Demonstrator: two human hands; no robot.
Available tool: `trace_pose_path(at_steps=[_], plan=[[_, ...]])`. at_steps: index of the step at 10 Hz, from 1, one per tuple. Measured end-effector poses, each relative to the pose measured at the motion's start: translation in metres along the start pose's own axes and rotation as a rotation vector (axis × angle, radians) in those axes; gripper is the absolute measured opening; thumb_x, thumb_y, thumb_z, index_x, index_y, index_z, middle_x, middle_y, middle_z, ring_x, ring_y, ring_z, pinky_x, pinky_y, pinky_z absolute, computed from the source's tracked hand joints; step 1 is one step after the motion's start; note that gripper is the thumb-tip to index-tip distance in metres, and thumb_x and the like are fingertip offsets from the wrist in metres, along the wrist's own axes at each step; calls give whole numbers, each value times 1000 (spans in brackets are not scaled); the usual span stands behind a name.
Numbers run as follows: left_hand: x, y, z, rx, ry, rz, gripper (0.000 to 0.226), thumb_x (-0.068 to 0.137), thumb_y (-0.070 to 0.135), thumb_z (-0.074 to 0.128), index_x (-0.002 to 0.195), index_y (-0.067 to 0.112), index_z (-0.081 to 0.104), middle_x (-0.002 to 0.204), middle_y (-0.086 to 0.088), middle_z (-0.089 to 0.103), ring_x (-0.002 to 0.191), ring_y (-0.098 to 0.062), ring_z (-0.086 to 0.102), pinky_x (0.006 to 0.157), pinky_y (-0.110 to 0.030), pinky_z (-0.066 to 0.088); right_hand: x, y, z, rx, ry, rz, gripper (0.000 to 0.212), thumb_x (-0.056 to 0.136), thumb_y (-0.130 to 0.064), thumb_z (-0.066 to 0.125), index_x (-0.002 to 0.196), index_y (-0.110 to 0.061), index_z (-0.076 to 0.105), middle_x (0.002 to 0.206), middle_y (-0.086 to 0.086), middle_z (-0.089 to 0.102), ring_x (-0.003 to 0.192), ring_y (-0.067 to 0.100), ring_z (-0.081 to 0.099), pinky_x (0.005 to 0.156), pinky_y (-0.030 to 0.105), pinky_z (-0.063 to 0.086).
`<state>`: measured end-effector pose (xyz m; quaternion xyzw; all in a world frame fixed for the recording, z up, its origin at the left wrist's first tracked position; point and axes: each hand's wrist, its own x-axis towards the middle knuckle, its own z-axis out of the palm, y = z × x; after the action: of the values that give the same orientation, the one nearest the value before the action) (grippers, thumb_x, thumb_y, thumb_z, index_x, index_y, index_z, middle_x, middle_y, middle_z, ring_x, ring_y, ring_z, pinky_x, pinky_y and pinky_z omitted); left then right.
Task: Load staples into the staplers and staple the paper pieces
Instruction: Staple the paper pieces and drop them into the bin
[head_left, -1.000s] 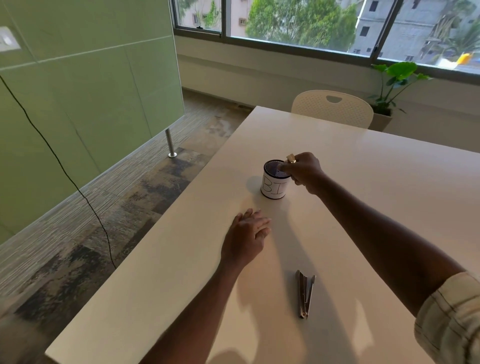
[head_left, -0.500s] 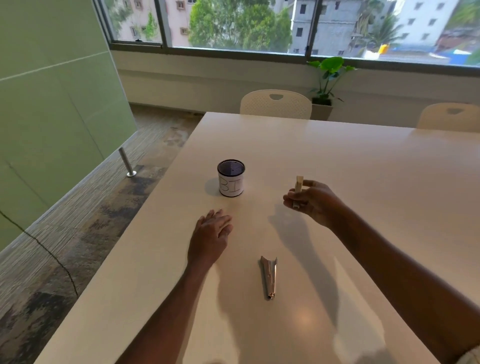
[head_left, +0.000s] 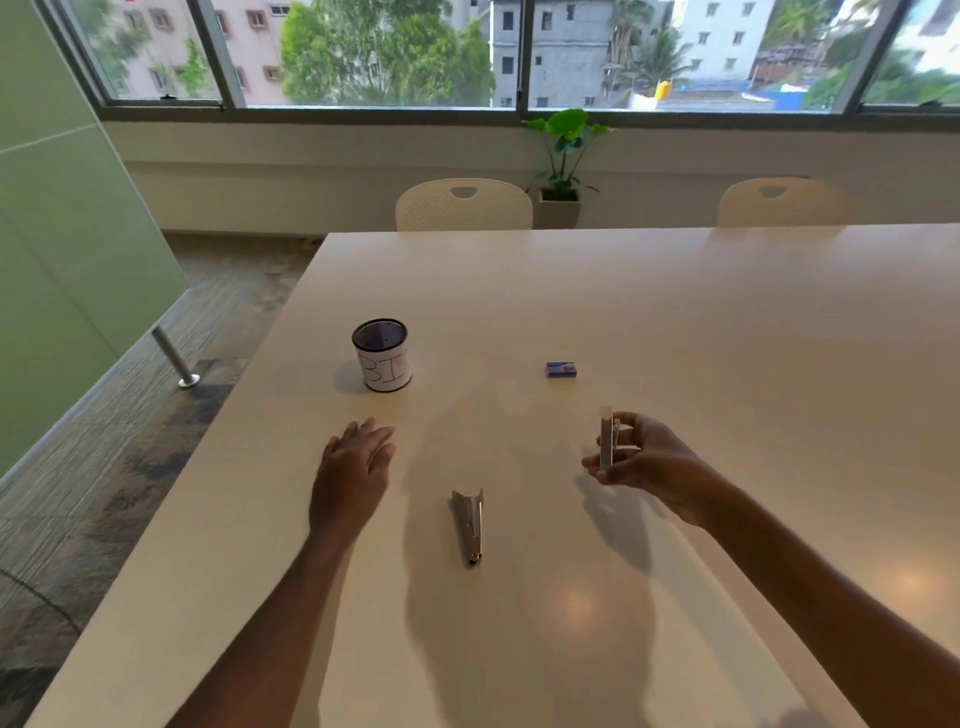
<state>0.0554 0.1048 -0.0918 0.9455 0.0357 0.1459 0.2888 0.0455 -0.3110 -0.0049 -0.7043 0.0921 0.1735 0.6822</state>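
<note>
From the head camera I see my right hand raised just above the white table, thumb and fingers pinched on a slim stapler held upright, its pale top end poking above my fingers. Half a second ago that hand was nearer the middle of the table; now it sits further to the right, and a second ago it was over the cup. My left hand lies flat, palm down, fingers spread loosely and gripping nothing, much where it was before. Between my two arms a second metal stapler rests on the table, its wider end pointing away from me, unmoved. The labelled cup stands beyond my left hand, well apart from it. A small blue staple box has newly come into view, lying beyond my right hand. Two white chairs and a potted plant stand past the far edge.
</note>
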Motion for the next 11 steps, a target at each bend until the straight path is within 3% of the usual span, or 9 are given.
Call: trace_pose_path(at_steps=[1, 2, 3, 4, 6, 7, 10, 11], plan=[[0, 0, 1, 5, -5, -1, 34, 107, 24, 60, 139, 23, 71, 158, -8, 57, 154, -29, 43, 128, -46, 27, -11, 9, -7, -420, 51, -50, 104, 72, 6, 93, 159, -14, 39, 124, 10, 63, 108, 30, 73, 84, 36, 66], [-2, 0, 2, 14, -1, 1, 34, 107, 23, 59, 139, 23, 70, 159, -8, 56, 155, -28, 43, 128, -46, 27, -21, 6, -7, -634, 18, -45, 107, 75, 1, 90, 163, -18, 33, 126, 6, 62, 98, 23, 73, 68, 24, 63], [-5, 2, 2, 24, 1, -1, 35, 108, 23, 58, 140, 23, 70, 160, -9, 55, 155, -29, 42, 129, -47, 26, -26, 1, -4, -725, -39, -10, 106, 78, 6, 85, 164, -18, 28, 132, 12, 56, 92, 28, 74, 64, 28, 65], [-7, 3, 1, 38, 3, 4, 35, 108, 22, 57, 141, 22, 69, 160, -10, 55, 154, -30, 43, 128, -48, 27, -29, -1, 1, -820, -53, 32, 97, 76, 9, 82, 158, -15, 35, 127, 13, 57, 94, 29, 73, 65, 33, 67], [-9, 6, 0, 56, 1, 1, 36, 109, 24, 53, 143, 24, 68, 161, -9, 54, 155, -29, 42, 128, -47, 26, -25, -2, 8, -910, -77, 141, 74, 74, 3, 87, 136, -8, 48, 118, 13, 59, 101, 32, 73, 76, 46, 69], [-9, 6, 0, 63, -6, 7, 36, 110, 25, 52, 143, 24, 67, 161, -10, 54, 155, -30, 42, 128, -48, 26, -24, -2, 7, -909, -87, 163, 73, 75, 6, 86, 136, -9, 48, 118, 15, 59, 99, 33, 73, 75, 47, 69], [-8, 4, 1, 73, 7, 4, 36, 110, 25, 53, 142, 24, 68, 159, -10, 55, 154, -31, 43, 128, -50, 28, -29, -1, 1, -838, -101, 167, 100, 75, 7, 91, 155, -13, 35, 123, 14, 56, 101, 34, 73, 77, 47, 69], [-11, 9, -1, 72, 9, 9, 36, 109, 23, 54, 142, 21, 68, 158, -12, 56, 153, -32, 45, 127, -50, 29, -29, -1, -1, -792, -125, 156, 119, 72, -4, 98, 164, -20, 24, 136, 14, 52, 107, 34, 69, 73, 43, 69]])
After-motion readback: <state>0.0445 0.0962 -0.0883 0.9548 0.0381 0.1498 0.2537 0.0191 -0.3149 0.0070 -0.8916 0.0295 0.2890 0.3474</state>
